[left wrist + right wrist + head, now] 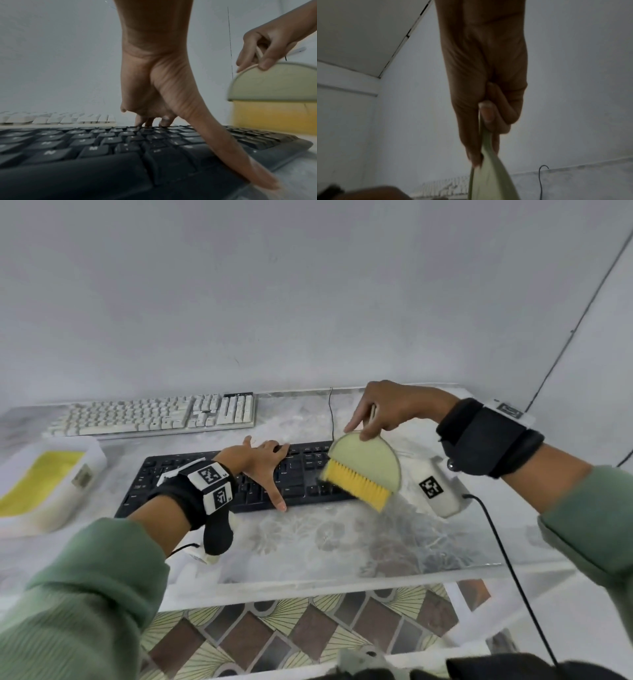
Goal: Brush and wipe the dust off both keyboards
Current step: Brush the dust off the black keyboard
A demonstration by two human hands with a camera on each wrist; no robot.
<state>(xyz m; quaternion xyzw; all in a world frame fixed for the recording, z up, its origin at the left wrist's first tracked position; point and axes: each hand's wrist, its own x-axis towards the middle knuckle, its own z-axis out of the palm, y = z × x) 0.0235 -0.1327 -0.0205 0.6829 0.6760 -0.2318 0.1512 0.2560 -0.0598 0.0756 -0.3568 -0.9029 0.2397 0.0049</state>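
A black keyboard (191,481) (106,146) lies in the middle of the table. My left hand (263,463) (154,86) rests spread on its keys, fingertips at the far rows and thumb stretched to the near edge. My right hand (387,409) (264,44) (484,94) grips the handle of a pale green brush (364,465) (274,83) (488,180). Its yellow bristles (356,484) (272,117) sit over the keyboard's right end, blurred. A white keyboard (161,416) (56,119) lies behind, at the back left.
A white tray with a yellow cloth (37,484) stands at the left edge. A white box with a black marker (436,486) sits right of the black keyboard. A thin cable (331,412) runs up the wall. Table front edge (308,580) is near me.
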